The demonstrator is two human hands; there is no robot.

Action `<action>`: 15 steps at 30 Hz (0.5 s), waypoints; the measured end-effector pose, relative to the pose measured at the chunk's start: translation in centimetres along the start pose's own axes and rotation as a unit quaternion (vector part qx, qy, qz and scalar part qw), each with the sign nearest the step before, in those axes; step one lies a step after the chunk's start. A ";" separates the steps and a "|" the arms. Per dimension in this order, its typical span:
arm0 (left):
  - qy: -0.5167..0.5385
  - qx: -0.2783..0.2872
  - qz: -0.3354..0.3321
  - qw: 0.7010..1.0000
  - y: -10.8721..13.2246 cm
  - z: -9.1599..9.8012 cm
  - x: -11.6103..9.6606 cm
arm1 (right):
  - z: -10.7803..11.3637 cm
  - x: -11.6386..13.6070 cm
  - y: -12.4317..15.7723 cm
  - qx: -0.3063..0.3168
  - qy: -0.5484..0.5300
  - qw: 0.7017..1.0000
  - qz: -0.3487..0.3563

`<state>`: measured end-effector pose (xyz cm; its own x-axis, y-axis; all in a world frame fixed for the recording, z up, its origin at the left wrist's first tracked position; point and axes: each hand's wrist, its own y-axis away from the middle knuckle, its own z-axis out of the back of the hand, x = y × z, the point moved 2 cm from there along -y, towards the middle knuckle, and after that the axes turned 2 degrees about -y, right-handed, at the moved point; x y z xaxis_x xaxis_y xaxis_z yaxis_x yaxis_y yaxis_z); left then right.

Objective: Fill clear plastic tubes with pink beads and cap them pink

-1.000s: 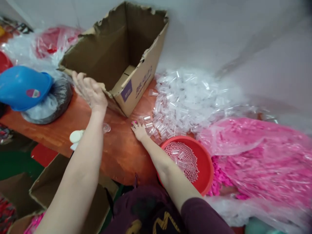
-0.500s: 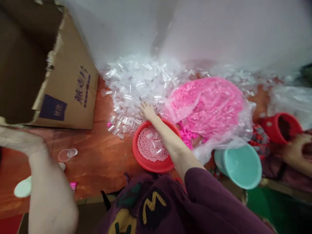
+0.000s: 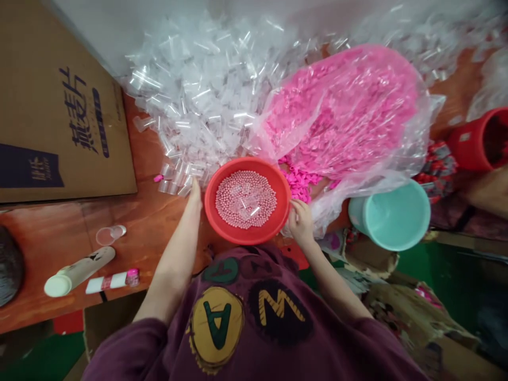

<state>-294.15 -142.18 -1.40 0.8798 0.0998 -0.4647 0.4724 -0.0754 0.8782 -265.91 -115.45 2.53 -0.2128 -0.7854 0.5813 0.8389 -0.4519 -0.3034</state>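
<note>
Large dark characters on the cardboard box point(image 3: 89, 166) read 燕麦片; its smaller print and purple label point(image 3: 16, 166) are unclear. On the maroon shirt point(image 3: 256, 296), a yellow patch point(image 3: 235, 323) bears a green A, a dark patch point(image 3: 283, 330) a striped yellow W or M.

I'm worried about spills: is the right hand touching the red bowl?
Touching. The head view shows the right hand at the red bowl, its fingers against the bowl's right edge with no gap between.
</note>
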 end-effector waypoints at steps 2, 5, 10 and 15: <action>0.033 0.060 0.003 0.998 -1.7 -2.7 -3.0 | 0.5 -0.6 2.9 -0.030 0.008 0.997 -0.068; 0.072 0.144 -0.051 0.986 -2.7 -5.6 -8.1 | -0.4 -0.7 4.1 -0.035 0.001 0.992 -0.120; 0.020 0.090 -0.204 0.975 -0.1 -7.1 -10.1 | -4.1 0.3 -3.9 -0.020 -0.034 0.992 -0.121; -0.304 -0.026 -0.401 0.864 4.4 -4.9 -2.8 | -7.5 2.3 -15.9 0.005 -0.088 0.963 -0.253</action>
<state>-294.77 -137.94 4.27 0.1428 -0.4416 -0.8858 0.9536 -0.1784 0.2427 -283.52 -113.25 3.00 -0.5080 -0.3812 0.7724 0.6554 -0.7529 0.0595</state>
